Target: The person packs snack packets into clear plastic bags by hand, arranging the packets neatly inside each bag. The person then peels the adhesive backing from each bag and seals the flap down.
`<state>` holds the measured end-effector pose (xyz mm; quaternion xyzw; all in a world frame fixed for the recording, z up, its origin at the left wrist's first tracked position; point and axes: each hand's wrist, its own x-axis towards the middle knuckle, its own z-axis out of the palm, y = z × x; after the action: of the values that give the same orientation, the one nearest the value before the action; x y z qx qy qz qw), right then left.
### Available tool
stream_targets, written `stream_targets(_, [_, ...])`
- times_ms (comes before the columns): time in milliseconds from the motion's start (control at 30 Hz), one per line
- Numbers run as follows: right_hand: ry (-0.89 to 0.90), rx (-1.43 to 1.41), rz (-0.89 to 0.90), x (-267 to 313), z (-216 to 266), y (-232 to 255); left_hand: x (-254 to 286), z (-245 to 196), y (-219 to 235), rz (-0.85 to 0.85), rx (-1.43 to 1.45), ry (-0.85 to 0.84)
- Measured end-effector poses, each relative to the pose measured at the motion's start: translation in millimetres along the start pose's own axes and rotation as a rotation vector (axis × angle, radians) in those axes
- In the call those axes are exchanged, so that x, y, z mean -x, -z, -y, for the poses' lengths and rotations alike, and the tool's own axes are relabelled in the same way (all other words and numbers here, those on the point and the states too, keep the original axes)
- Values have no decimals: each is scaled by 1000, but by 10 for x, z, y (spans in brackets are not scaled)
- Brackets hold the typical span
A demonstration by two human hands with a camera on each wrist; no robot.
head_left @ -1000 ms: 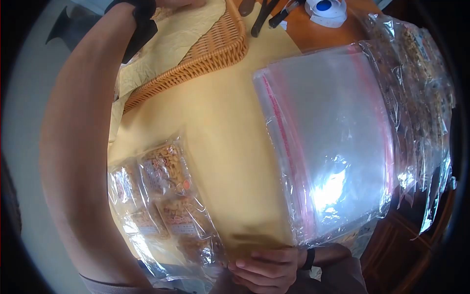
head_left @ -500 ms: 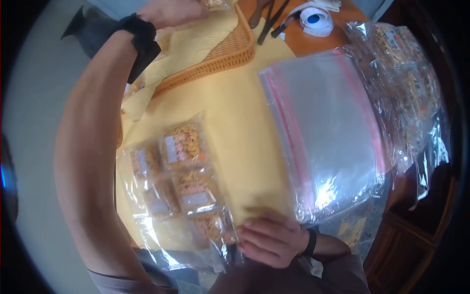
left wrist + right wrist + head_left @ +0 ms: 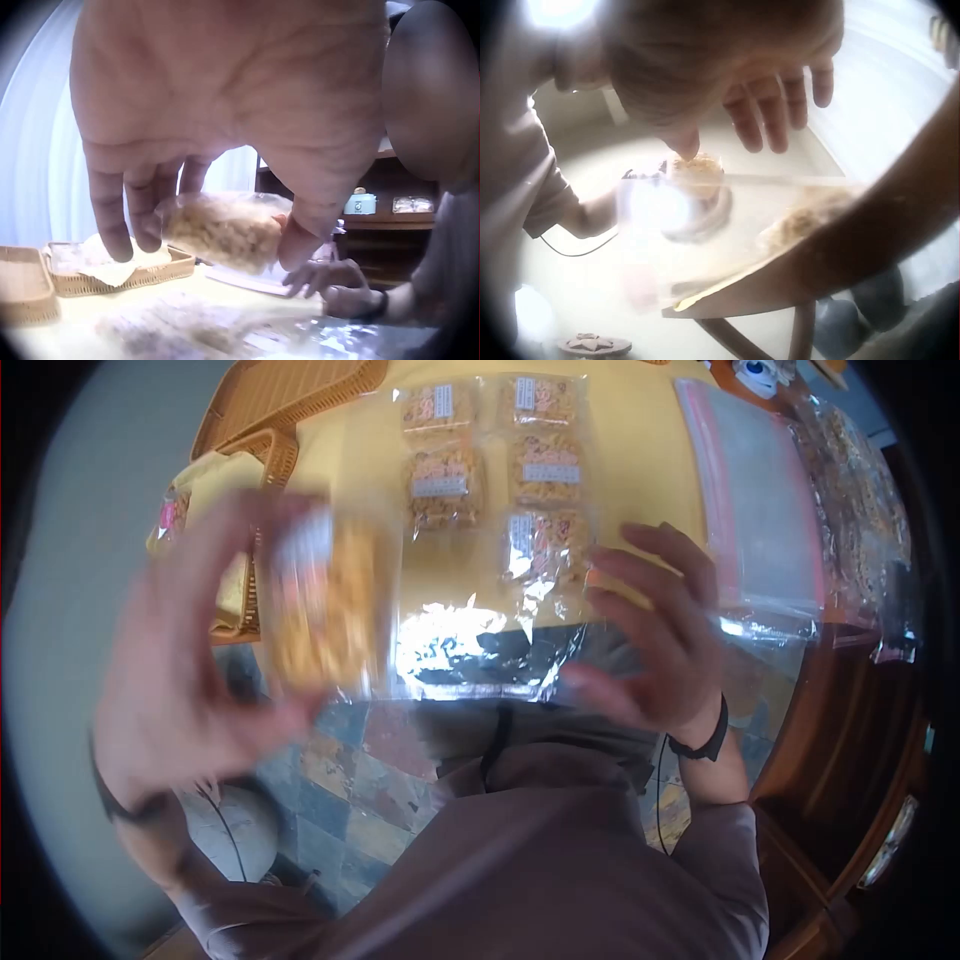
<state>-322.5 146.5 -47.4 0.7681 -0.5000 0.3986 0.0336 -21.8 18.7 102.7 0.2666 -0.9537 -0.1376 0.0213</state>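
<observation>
My left hand (image 3: 175,650) grips a small clear packet of golden crunchy snack pieces (image 3: 340,605) with a white label, thumb on one side and fingers on the other. In the left wrist view the snack packet (image 3: 225,229) hangs under the palm, above the yellow-covered table. A large clear plastic bag (image 3: 440,645) lies along the table's front edge, its near part overhanging. Inside it, several similar snack packets (image 3: 545,470) form two columns. My right hand (image 3: 665,620) is at the bag's right side with fingers spread and holds nothing. Its palm (image 3: 727,60) shows in the right wrist view.
On the left stand a wicker basket (image 3: 280,465) lined with yellow paper and another wicker tray (image 3: 290,400). A stack of empty clear bags with pink strips (image 3: 765,500) lies at the right, beside a pile of filled bags (image 3: 855,530). A dark wooden cabinet (image 3: 815,760) stands near my right arm.
My left hand has come back from the basket with a snack packet. My right hand has risen from the table's edge, fingers spread. The head view has shifted downward and left.
</observation>
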Motion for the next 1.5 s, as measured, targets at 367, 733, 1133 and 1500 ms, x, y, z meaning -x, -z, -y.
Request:
stream_targets(367, [158,266,190,-138,392,-374,633,-615,-1015,333,290,25])
stream_targets(733, [103,69,27,-306,443,-221,249,-641,-1328,-128,274,108])
stream_targets(1133, [116,2,-16,-180,380,-313,119,-729,-1977,-362,44,257])
stream_targets(1500, [152,-201,70,79,274,-175,108,-1016,-2118,-374,-24,275])
